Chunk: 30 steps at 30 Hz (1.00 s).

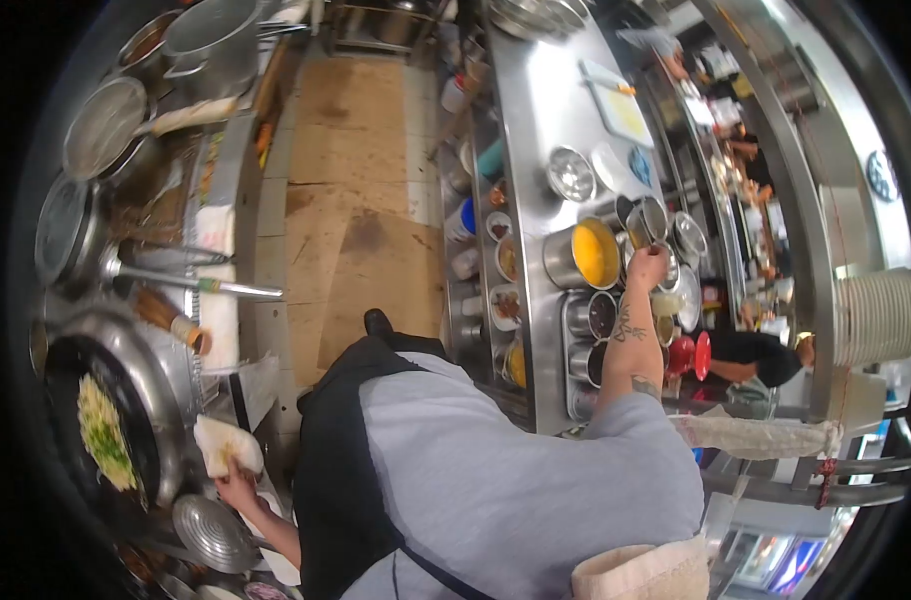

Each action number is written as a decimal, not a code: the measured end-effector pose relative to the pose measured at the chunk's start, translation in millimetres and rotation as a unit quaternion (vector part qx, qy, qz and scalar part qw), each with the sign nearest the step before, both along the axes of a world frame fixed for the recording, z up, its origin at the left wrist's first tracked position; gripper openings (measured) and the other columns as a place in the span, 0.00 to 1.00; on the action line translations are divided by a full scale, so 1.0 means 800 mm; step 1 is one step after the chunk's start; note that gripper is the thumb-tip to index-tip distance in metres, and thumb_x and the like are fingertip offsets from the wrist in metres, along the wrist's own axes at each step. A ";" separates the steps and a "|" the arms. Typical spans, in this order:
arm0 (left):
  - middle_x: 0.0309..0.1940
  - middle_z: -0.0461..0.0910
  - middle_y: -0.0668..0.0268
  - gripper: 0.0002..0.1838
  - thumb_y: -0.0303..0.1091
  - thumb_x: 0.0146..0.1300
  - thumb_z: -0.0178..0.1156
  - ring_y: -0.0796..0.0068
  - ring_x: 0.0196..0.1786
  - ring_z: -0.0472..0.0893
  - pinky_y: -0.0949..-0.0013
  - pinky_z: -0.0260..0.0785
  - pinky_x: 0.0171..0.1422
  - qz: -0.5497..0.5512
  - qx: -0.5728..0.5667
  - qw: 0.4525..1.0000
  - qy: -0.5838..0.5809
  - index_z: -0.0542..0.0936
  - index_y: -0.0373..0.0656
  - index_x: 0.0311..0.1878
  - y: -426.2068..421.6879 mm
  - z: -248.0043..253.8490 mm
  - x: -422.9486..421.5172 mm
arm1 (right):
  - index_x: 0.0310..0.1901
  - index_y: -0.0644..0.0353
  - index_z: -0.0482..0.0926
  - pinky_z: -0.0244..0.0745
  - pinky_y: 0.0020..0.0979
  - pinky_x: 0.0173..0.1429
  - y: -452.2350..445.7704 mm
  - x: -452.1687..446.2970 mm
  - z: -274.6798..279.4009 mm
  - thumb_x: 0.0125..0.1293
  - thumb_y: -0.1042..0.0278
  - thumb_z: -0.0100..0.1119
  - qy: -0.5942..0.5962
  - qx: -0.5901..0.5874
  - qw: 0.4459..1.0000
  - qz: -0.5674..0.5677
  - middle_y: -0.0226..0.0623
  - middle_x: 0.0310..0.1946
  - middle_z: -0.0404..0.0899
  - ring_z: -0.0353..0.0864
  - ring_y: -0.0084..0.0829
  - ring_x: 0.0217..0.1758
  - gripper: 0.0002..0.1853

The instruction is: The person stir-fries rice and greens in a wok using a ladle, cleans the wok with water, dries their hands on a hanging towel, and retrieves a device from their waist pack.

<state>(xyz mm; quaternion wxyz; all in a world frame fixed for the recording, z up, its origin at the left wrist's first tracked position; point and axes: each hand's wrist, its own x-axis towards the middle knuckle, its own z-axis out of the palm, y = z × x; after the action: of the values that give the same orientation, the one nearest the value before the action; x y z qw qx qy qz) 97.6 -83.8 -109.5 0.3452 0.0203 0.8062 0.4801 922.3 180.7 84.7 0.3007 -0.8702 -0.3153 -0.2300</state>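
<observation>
Closest to me is a soft grey shirt (516,450), creased across the wearer's torso, with a black apron (336,480) at its side. The left hand (239,487) grips a folded white cloth (226,445), a thick, squarish pad with a faint yellowish stain, pinched in bent fingers. The pad sits just beside the rim of a wok (168,400); whether a handle lies beneath it, I cannot tell. I'd judge this hold best with the cloth kept thick, dry and tucked in, no loose corner over the hot side.

Beyond the cloth, in the wok's dark bowl, lies a long mound of food (106,430), pale shreds around chopped green. Behind the grip, toward the wearer, leans a round, ridged metal piece (214,533); ahead of it is a brush of wooden strips (168,318).

Across the aisle, the right hand (648,265) reaches out on a tattooed arm, fingers curled in among small steel pots (648,218); what they hold, I cannot tell. Beside that grip stands a smooth steel cylinder (559,260) of glossy yellow liquid (598,257). A lifted wrist and unhurried reach would suit here, since a knock could spill it. Past it runs the brushed steel counter (536,110).
</observation>
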 end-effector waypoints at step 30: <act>0.67 0.63 0.46 0.44 0.45 0.55 0.57 0.38 0.68 0.64 0.33 0.64 0.65 0.190 0.691 0.609 -0.340 0.55 0.42 0.74 0.022 0.109 0.111 | 0.47 0.69 0.72 0.73 0.49 0.57 0.174 -0.881 -0.250 0.56 0.75 0.51 -0.010 -0.421 0.510 0.750 0.67 0.49 0.73 0.77 0.61 0.52 0.16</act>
<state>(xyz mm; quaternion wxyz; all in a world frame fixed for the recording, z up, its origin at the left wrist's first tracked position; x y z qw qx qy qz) 186.5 -66.1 -22.2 0.3790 -0.0659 0.0461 0.9219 217.7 320.1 -115.6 -0.0435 -0.3315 -0.9134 0.2322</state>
